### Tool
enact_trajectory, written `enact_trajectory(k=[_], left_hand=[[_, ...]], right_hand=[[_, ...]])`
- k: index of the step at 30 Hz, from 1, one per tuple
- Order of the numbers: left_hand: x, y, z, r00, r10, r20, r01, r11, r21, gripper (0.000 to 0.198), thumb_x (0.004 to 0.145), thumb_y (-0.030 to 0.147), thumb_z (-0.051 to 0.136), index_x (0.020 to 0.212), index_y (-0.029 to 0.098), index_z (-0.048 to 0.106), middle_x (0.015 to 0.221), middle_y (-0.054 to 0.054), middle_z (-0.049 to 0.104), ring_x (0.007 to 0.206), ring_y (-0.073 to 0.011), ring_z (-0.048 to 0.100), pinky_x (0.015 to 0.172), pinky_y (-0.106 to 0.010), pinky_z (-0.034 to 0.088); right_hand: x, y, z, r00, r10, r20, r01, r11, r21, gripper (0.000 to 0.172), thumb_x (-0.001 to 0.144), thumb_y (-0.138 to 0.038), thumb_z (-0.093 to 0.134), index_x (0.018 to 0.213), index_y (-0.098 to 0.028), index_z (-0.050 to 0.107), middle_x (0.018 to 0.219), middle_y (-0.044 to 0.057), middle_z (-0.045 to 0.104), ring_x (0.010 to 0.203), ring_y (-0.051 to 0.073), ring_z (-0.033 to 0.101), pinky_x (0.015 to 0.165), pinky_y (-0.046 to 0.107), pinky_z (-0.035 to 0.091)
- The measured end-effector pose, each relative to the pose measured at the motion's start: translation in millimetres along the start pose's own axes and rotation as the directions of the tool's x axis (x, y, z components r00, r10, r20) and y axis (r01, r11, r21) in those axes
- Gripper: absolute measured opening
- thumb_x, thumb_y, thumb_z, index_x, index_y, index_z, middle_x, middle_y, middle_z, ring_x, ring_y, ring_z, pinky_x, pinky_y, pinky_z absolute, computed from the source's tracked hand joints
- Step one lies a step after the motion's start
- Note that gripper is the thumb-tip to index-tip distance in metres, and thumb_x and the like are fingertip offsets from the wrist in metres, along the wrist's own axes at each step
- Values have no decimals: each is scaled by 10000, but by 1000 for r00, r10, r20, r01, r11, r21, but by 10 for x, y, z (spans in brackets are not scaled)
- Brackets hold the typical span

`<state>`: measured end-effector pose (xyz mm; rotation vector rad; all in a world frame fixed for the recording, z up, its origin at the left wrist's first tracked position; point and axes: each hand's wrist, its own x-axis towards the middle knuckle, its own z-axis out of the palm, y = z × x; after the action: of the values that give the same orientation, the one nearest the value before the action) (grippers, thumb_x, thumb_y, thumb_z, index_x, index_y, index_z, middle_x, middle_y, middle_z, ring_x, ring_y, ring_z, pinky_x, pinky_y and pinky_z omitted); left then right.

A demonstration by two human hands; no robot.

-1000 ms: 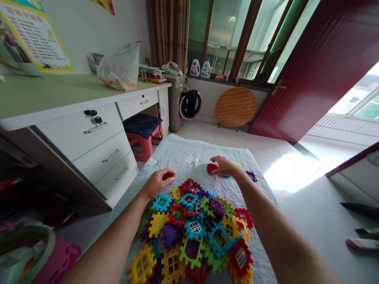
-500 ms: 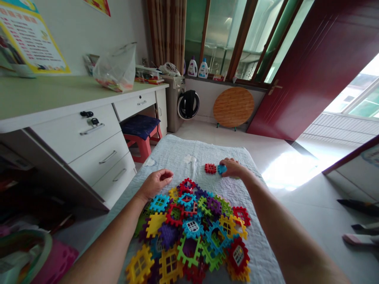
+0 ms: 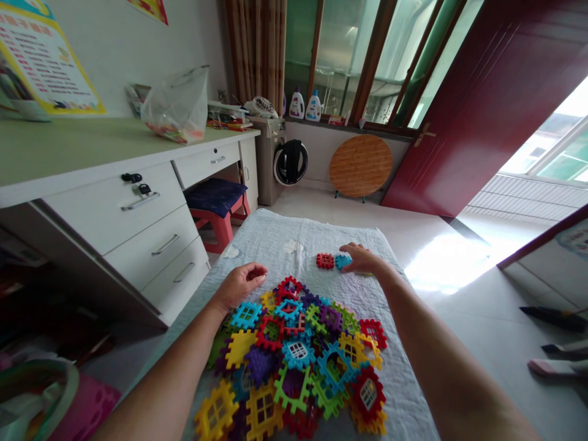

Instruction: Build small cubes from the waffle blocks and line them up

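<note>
My right hand [image 3: 361,258] is over the far right of the cloth, thumb and fingers apart around the near side of a blue interlocking plastic tile [image 3: 341,262]. Just left of that tile lies a red windowed tile [image 3: 324,261], a narrow gap between them. A sliver of something yellowish-green shows beneath my right palm. Curled closed with nothing visible in it, my left hand [image 3: 239,285] rests beside the heap's left edge, near a blue window tile [image 3: 246,315]. The heap mixes notched tiles, among them a purple one [image 3: 263,365] and a yellow one [image 3: 265,409].
A pale blue cloth [image 3: 303,236] covers the surface under the tiles. On the left stands a white desk [image 3: 151,239] with drawers, and a red stool [image 3: 223,231] beside it. A pink bin [image 3: 87,398] is at lower left. The dark red door [image 3: 441,122] stands at right.
The fingers of my right hand have spread and lifted slightly off the blue tile, which stays beside the red one. My left hand keeps its place. The view has shifted slightly.
</note>
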<state>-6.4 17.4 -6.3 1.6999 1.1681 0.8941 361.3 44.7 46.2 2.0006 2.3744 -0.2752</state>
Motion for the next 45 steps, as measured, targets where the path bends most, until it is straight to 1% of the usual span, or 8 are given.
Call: enact_trajectory(k=[3, 8, 12, 15, 21, 27, 37, 45], left_hand=[[-2, 18, -4, 1000, -5, 6, 5, 1000, 9, 304, 732, 389, 628, 942, 169, 641, 882, -46, 682, 822, -193, 624, 787, -313, 488], [-4, 48, 3, 1000, -4, -2, 4, 1000, 24, 309, 730, 392, 622, 938, 164, 636, 875, -45, 671, 819, -191, 613, 788, -315, 487], [-7, 63, 14, 1000, -14, -7, 14, 1000, 20, 312, 718, 395, 626, 925, 160, 634, 863, -45, 665, 810, -190, 609, 777, -311, 488], [-12, 59, 18, 1000, -15, -5, 15, 1000, 14, 320, 716, 400, 626, 929, 161, 632, 870, -46, 664, 821, -194, 611, 778, -313, 487], [-19, 33, 14, 1000, -14, -9, 15, 1000, 25, 316, 726, 397, 623, 942, 167, 632, 878, -41, 670, 825, -192, 617, 788, -316, 485], [-13, 15, 4, 1000, -2, -4, 3, 999, 36, 309, 736, 390, 622, 947, 165, 632, 889, -47, 676, 829, -191, 619, 800, -318, 484], [6, 25, 2, 1000, 3, -5, -2, 999, 34, 288, 734, 377, 628, 934, 170, 643, 871, -41, 680, 813, -186, 621, 783, -306, 490], [-2, -1, 1, 1000, 8, 3, -8, 1000, 30, 283, 739, 376, 624, 937, 173, 637, 878, -42, 682, 818, -185, 623, 785, -306, 490]], right_hand=[[-120, 122, -79, 990, 13, -139, -1, 996, 89, 572, 723, -291, 620, 1268, -184, 483, 1248, 117, 499, 1114, 258, 476, 905, 371, 392], [-500, 289, -16, 908, 81, -410, 99, 912, 399, 408, 731, -278, 599, 1129, -204, 557, 1121, 87, 566, 969, 215, 569, 838, 367, 468], [-830, 211, 131, 918, 108, -382, 94, 876, 473, 311, 755, -270, 567, 1059, -203, 583, 1029, 71, 619, 858, 186, 599, 743, 324, 495], [-908, 70, 186, 921, 70, -384, 71, 938, 341, 279, 755, -227, 545, 1025, -198, 611, 1004, 70, 639, 882, 202, 582, 816, 358, 456], [-467, -109, 140, 966, 41, -254, -26, 998, 63, 651, 685, -242, 622, 1310, -188, 447, 1328, 108, 496, 1197, 312, 372, 936, 437, 309], [-27, -61, 175, 996, 8, -90, -4, 999, 50, 731, 602, -206, 669, 1301, -225, 454, 1187, 82, 602, 1091, 313, 447, 857, 395, 314], [-12, 29, 206, 999, 8, -50, -6, 999, 43, 776, 603, -242, 662, 1332, -232, 396, 1186, 72, 585, 1062, 301, 455, 820, 368, 316], [-21, -101, 146, 999, -3, -54, 4, 1000, 9, 790, 598, -284, 664, 1342, -223, 407, 1252, 95, 534, 1110, 328, 414, 855, 399, 311]])
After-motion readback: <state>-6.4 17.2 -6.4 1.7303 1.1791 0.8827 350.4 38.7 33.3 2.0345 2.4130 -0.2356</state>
